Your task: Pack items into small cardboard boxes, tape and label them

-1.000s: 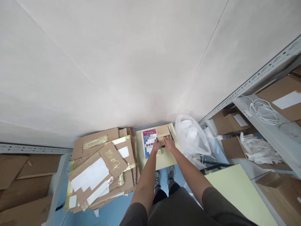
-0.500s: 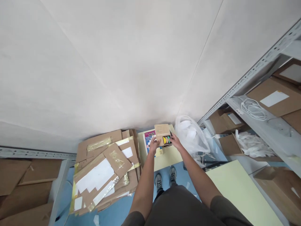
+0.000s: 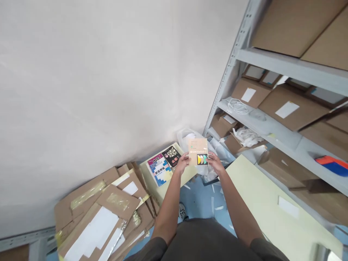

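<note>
Between my two hands is a tan book [image 3: 195,146] with a dark panel of yellow, white and green shapes on its cover. My left hand [image 3: 183,162] grips its left edge, and my right hand [image 3: 214,162] is closed on the lower right edge. Left of my left hand, a magenta, white and blue book [image 3: 160,170] lies on a pale yellow surface [image 3: 146,177]. Beside it lies a black book [image 3: 172,156] with a light grid pattern. The held book is raised in front of a white plastic bag [image 3: 183,135].
Flattened cardboard [image 3: 108,214] is piled at the lower left. Grey metal shelving [image 3: 288,61] with boxes and a coiled white cable [image 3: 237,106] runs along the right. A pale yellow table [image 3: 272,210] stands at the lower right. Paper scraps [image 3: 212,204] lie on the blue floor.
The view has turned right. The tan book, held in both hands, has moved off the other books toward the plastic bag, uncovering the black book.
</note>
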Motion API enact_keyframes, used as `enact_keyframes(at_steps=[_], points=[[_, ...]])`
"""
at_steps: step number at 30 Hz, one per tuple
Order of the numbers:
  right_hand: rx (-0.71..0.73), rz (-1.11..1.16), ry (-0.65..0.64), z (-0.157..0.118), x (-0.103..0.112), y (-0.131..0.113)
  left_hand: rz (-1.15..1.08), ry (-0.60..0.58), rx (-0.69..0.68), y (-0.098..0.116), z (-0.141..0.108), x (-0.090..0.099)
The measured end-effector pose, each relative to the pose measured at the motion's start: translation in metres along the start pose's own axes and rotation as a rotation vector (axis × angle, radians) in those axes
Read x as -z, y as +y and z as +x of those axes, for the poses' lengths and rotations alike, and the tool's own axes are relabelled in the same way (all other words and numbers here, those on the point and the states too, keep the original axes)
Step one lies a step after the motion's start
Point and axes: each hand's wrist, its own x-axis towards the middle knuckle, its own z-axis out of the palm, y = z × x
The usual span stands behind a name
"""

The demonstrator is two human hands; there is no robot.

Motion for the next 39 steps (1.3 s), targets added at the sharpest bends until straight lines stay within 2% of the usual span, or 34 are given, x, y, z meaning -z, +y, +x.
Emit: enact_keyframes(at_steps=[3,6,15,18,21,25,28,32,34,37,39], points=[[-0.005,0.021,0.057,-0.029,0.048,-0.006,0.029,-0.092,0.001,-0.011,-0.004,-0.045],[0.019,0.043,0.121,-0.064,0.104,-0.007,0.076,-0.153,0.008,-0.028,-0.007,-0.101],[0.062,0.221,0.402,-0.201,0.285,-0.007,0.214,-0.413,0.106,-0.104,-0.038,-0.304],[0.088,0.270,0.499,-0.245,0.335,-0.005,0.272,-0.497,0.125,-0.129,-0.052,-0.363],[0.120,0.280,0.565,-0.281,0.373,-0.001,0.304,-0.572,0.143,-0.149,-0.066,-0.409],[0.152,0.325,0.575,-0.305,0.400,0.009,0.329,-0.645,0.145,-0.162,-0.072,-0.445],[0.165,0.377,0.563,-0.304,0.407,0.015,0.356,-0.679,0.140,-0.163,-0.065,-0.457],[0.174,0.405,0.600,-0.291,0.405,0.013,0.402,-0.738,0.152,-0.156,-0.043,-0.467],[0.194,0.386,0.640,-0.284,0.402,0.006,0.488,-0.689,0.077,-0.149,-0.030,-0.475],[0.262,0.335,0.707,-0.271,0.393,-0.011,0.634,-0.594,-0.151,-0.135,-0.019,-0.493],[0.339,0.262,0.736,-0.259,0.384,-0.023,0.643,-0.703,-0.234,-0.125,-0.021,-0.509]])
